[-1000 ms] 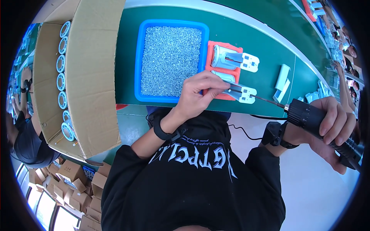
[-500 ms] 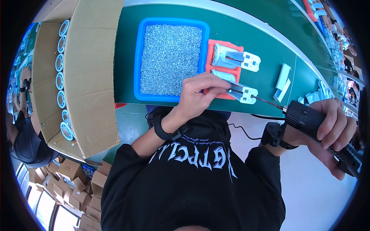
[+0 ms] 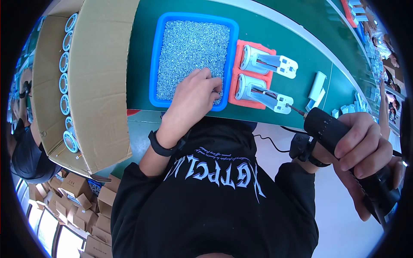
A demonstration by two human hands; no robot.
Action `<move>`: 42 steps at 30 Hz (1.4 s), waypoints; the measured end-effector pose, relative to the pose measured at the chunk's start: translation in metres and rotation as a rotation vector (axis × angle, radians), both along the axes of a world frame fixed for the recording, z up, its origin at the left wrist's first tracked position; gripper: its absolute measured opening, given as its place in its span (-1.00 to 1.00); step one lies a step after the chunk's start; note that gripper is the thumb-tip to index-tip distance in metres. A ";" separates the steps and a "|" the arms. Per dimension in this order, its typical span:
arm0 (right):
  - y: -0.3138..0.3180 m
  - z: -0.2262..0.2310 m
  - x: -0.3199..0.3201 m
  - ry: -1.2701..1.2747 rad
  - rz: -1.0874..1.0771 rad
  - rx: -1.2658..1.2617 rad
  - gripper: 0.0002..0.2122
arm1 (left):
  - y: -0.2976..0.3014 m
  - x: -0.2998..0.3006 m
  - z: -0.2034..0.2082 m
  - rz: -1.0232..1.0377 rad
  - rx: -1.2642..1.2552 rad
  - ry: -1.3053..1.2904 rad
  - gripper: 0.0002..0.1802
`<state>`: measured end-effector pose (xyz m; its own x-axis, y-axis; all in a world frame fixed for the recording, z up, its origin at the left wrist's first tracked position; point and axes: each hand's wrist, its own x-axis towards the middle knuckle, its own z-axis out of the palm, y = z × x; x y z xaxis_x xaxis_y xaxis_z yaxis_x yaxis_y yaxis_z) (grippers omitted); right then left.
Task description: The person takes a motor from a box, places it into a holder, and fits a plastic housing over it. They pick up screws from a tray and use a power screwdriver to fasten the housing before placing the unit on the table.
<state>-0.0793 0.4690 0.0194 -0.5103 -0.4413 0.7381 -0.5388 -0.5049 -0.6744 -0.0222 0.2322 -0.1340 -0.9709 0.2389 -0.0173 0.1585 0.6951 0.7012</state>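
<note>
My left hand (image 3: pixel 195 92) reaches into a blue tray (image 3: pixel 155 64) filled with small silvery screws (image 3: pixel 189 47). Its fingers are bent and drawn together among the screws near the tray's right wall; what sits between the fingertips is hidden. In my right hand (image 3: pixel 365 146) is a black electric screwdriver (image 3: pixel 322 127), held almost level. Its thin bit points left and meets the end plate of the nearer white housing (image 3: pixel 277 103). That housing and a second white housing (image 3: pixel 282 65) rest with their round ends in a red foam holder (image 3: pixel 234 88). Dark wires show inside the nearer one.
A tall cardboard box (image 3: pixel 101 86) with white-blue rings (image 3: pixel 64 84) stands at the left. White parts (image 3: pixel 316 88) lie on the green table (image 3: pixel 297 38) at the right. A co-worker's arm (image 3: pixel 22 103) is at far left. Cardboard boxes (image 3: pixel 79 189) are piled at lower left.
My left hand has left the nearer housing and moved left into the screw tray. My right hand keeps the screwdriver at the end plate, its body now slightly closer and more tilted.
</note>
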 end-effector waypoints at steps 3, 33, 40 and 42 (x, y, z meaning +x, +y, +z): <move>-0.002 0.001 -0.001 -0.004 0.034 0.004 -0.32 | -0.003 -0.001 -0.002 -0.023 0.032 -0.027 -0.91; 0.001 -0.013 -0.005 -0.048 -0.043 -0.093 -0.38 | 0.050 -0.004 -0.015 0.099 0.617 0.184 -0.87; 0.003 -0.010 -0.017 -0.060 0.024 -0.075 -0.42 | 0.050 -0.003 -0.019 0.108 0.662 0.176 -0.86; 0.003 -0.006 -0.023 -0.046 0.100 -0.022 -0.45 | 0.049 -0.002 -0.018 0.122 0.684 0.162 -0.86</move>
